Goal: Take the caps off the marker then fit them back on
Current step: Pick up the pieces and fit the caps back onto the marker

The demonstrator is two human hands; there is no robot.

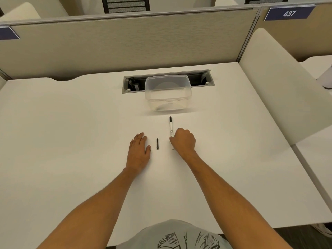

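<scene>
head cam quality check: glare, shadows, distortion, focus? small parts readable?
Head view: even, soft lighting, only faint shadows under the left hand and right hand; no harsh glare on the white desk. Wide-angle bowing bends the beige partition. Loose black cap is sharp; print on the white-barrelled marker is unreadable. Clear plastic tub is low-contrast.

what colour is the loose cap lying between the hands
Black. The loose cap lies on the white desk, clearest in the head view.
</scene>
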